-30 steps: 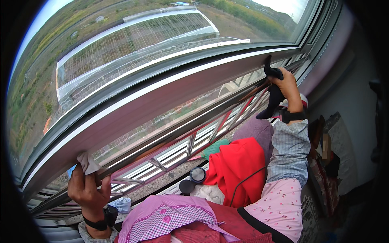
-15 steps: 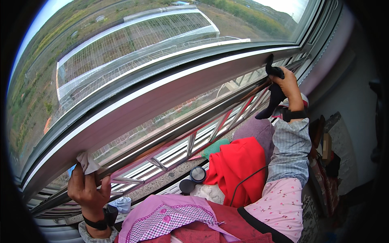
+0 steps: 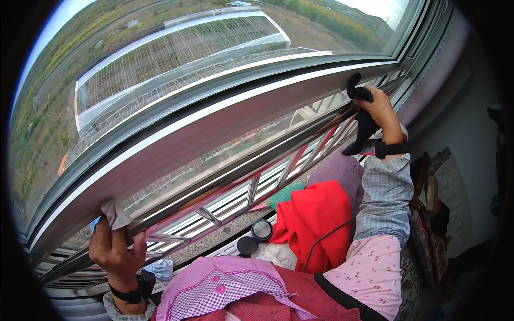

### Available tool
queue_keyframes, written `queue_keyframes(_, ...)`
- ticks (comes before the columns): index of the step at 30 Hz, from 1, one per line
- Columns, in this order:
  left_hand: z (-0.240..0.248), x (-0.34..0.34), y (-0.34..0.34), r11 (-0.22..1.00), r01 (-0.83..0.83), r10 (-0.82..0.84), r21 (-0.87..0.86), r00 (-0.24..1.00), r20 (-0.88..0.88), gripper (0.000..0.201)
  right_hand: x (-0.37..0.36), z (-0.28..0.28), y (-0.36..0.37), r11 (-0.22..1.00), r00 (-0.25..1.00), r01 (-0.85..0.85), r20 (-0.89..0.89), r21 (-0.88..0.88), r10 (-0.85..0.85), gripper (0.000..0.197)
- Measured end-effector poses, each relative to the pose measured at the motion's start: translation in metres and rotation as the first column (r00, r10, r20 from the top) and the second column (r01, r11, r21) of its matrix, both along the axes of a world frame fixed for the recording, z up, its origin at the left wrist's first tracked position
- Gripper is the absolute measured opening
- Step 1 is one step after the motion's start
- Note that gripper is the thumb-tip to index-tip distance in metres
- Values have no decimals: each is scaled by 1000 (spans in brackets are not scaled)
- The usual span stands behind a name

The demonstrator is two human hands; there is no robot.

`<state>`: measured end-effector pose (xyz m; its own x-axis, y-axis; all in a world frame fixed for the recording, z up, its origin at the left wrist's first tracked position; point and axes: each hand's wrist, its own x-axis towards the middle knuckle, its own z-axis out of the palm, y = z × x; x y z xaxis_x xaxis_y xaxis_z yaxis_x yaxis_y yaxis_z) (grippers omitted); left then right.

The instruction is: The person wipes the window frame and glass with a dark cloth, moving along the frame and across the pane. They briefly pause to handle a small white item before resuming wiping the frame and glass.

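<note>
At the lower left, my left hand [image 3: 116, 249] has its fingers up behind the metal rail [image 3: 230, 167], closed on a pale grey cloth [image 3: 115, 215] that sits by the lower window frame. At the upper right, my right hand [image 3: 381, 111] grips a dark piece of cloth, sock-like in shape [image 3: 366, 127]. One end sticks up past the fingers close to the window frame [image 3: 267, 92]; the other hangs below the hand beside the railing. My right fingertips are partly hidden by the black cloth.
Below the railing lie a red cloth [image 3: 316, 222], a purple cloth [image 3: 336, 174], a green mesh piece [image 3: 285, 195] and a round-lidded container [image 3: 262, 230]. A black cord [image 3: 326, 234] crosses the red cloth. A pale blue crumpled item [image 3: 160, 269] lies beside my left wrist.
My right hand and the black cloth have shifted very slightly, the cloth's top end tipping left and its hanging end drawing in to the right. The left hand has stayed put.
</note>
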<state>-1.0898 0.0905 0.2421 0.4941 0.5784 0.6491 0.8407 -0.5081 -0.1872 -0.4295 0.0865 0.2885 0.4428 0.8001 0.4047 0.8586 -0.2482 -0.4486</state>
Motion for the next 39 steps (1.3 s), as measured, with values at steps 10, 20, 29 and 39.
queue_keyframes(10,1,0,0,1000,10,-10,0,1000,11,57,2,0,2,998,998,-64,-13,-11,64,34)
queue_keyframes(20,0,1,1,1000,24,-24,4,1000,18,54,-12,4,4,1000,1000,-4,-1,-10,4,35)
queue_keyframes(29,0,0,0,1000,14,-14,-5,1000,14,57,-12,1,3,999,1000,-4,0,39,4,33)
queue_keyframes(39,0,-1,0,1000,-6,6,-5,1000,-29,61,-19,0,2,996,995,-68,73,52,64,37)
